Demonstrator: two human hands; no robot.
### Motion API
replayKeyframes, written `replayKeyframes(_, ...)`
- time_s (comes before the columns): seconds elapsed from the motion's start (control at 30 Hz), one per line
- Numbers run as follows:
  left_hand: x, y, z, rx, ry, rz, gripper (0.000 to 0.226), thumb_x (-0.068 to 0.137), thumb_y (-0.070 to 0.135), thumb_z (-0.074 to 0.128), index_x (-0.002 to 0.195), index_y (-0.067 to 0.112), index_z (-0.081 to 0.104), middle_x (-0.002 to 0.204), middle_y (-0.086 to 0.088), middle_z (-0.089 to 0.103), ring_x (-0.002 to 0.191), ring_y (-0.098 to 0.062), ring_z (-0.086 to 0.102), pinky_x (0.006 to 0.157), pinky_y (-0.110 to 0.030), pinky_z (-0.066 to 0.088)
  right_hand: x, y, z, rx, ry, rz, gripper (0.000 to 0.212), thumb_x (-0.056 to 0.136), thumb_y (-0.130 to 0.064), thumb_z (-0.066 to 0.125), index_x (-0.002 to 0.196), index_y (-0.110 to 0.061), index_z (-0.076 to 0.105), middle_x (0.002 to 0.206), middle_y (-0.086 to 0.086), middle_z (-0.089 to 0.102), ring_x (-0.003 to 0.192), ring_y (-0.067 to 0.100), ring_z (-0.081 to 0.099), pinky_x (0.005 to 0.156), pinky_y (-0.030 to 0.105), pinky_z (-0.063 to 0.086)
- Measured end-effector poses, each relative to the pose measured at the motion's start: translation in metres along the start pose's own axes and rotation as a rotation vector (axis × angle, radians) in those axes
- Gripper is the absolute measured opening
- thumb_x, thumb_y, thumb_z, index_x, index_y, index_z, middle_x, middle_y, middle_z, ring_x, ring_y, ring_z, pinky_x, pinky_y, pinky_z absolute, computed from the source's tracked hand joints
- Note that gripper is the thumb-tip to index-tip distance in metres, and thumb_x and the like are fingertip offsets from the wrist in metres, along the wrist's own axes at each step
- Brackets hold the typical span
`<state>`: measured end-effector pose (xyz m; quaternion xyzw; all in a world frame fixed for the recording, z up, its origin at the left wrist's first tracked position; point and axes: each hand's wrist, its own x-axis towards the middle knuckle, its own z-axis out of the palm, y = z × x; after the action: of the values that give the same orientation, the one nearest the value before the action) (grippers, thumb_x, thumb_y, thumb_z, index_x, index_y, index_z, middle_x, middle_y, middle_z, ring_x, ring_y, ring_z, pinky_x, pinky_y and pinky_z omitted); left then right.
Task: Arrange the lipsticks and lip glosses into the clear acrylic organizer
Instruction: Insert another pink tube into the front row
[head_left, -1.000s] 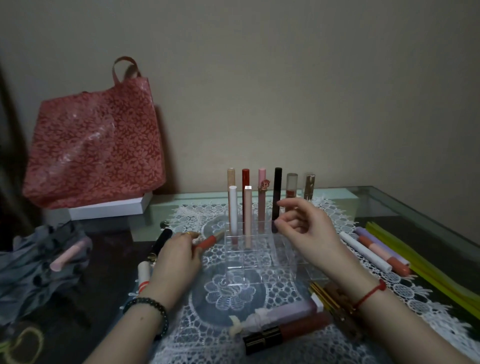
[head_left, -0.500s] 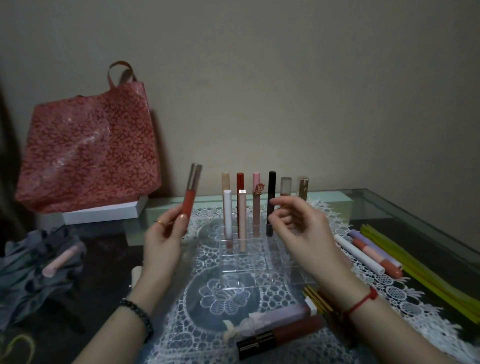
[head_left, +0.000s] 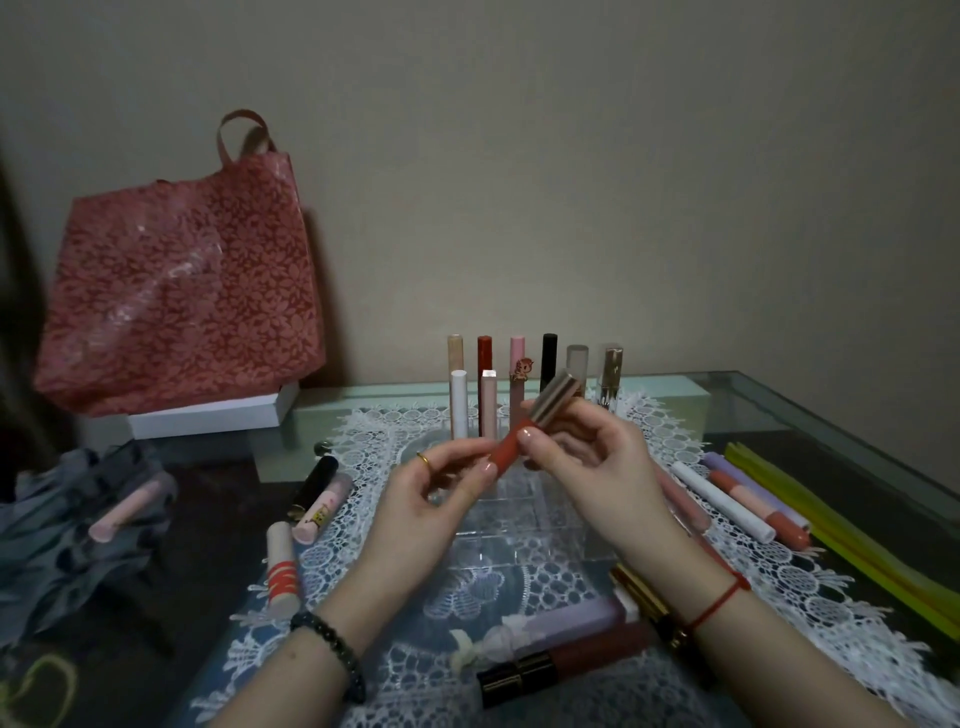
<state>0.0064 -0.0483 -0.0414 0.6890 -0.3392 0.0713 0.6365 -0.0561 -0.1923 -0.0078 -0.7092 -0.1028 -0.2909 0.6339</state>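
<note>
Glass surface (head_left: 810, 410), white lace mat (head_left: 779, 582) over it. Nearest edge: dark red gloss tube with black-and-gold cap (head_left: 566, 662), lying flat, just beside a lilac tube (head_left: 566, 618). Mid-field: left hand (head_left: 431, 499) pinches the lower end of an orange-red lip gloss tube with ribbed metallic cap (head_left: 511, 447); right hand (head_left: 597, 462) grips it near the cap. Tube tilted, cap up and right, held above the clear acrylic organizer (head_left: 524, 514). Eight upright tubes (head_left: 458, 402) stand in its far rows. Beyond, red floral bag (head_left: 182, 291) at the wall.
</note>
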Motion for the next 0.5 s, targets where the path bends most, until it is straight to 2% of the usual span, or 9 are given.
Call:
replayKeyframes(0.13, -0.002, -0.001, -0.006, 0.174, 0.086, -0.007, 0.044, 0.061, 0.058, 0.057, 0.101, 0.041, 0.057, 0.092, 0.019, 0.062, 0.092, 0.005, 0.054, 0.079, -0.013, 0.041, 0.005, -0.001, -0.007, -0.001, 0.122, 0.004, 0.020, 0.079, -0.005, 0.062, 0.085, -0.024, 0.062, 0.077, -0.009, 0.071, 0.073, 0.004, 0.067, 0.061, 0.012, 0.052)
replayKeyframes(0.23, -0.002, -0.003, -0.011, 0.311, 0.092, -0.082, 0.071, 0.053, 0.068, 0.054, 0.118, 0.042, 0.041, 0.118, 0.016, 0.050, 0.110, -0.001, 0.045, 0.092, -0.022, 0.036, 0.011, 0.002, -0.011, -0.103, 0.184, 0.001, 0.019, 0.081, -0.008, 0.062, 0.084, -0.026, 0.062, 0.077, -0.006, 0.068, 0.068, -0.002, 0.065, 0.056, 0.010, 0.050)
replayKeyframes(0.37, -0.004, -0.007, -0.013, 0.416, -0.058, -0.241, 0.116, 0.042, 0.080, 0.048, 0.141, 0.035, 0.008, 0.141, 0.008, 0.034, 0.128, -0.010, 0.032, 0.107, -0.037, 0.029, 0.020, 0.012, -0.010, -0.273, 0.189, 0.009, 0.015, 0.080, -0.012, 0.065, 0.088, -0.025, 0.064, 0.077, -0.007, 0.068, 0.070, 0.002, 0.065, 0.056, 0.009, 0.050)
replayKeyframes(0.43, -0.004, -0.010, -0.012, 0.476, -0.150, -0.302, 0.125, 0.039, 0.084, 0.046, 0.142, 0.034, -0.003, 0.146, 0.007, 0.028, 0.132, -0.012, 0.027, 0.110, -0.036, 0.025, 0.025, 0.017, -0.006, -0.330, 0.178, 0.002, 0.018, 0.079, -0.012, 0.066, 0.089, -0.027, 0.063, 0.075, -0.009, 0.067, 0.070, 0.003, 0.064, 0.057, 0.008, 0.050)
replayKeyframes(0.5, -0.004, -0.013, -0.013, 0.543, -0.213, -0.341, 0.130, 0.037, 0.087, 0.045, 0.143, 0.033, -0.006, 0.149, 0.002, 0.025, 0.135, -0.016, 0.024, 0.112, -0.039, 0.023, 0.028, 0.022, -0.003, -0.359, 0.170, 0.013, 0.021, 0.078, -0.011, 0.067, 0.092, -0.026, 0.064, 0.074, -0.010, 0.066, 0.069, -0.001, 0.062, 0.056, 0.006, 0.048)
